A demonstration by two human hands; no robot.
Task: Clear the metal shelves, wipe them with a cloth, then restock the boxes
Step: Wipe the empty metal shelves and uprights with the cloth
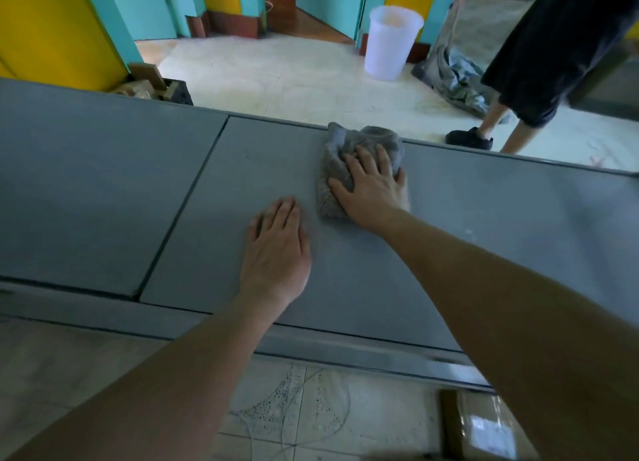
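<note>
grey metal shelf (207, 218) fills the head view, turquoise and yellow walls (155, 7) behind. right hand (371, 187) lies flat, fingers spread, pressing the crumpled grey cloth (333, 173) near the shelf's far edge. left hand (276, 249) rests flat on the metal just beside, fingers straight, holding nothing. the cloth looks soft, light and limp; it would likely bunch, so broad palm pressure suits it better than a pinch.
</note>
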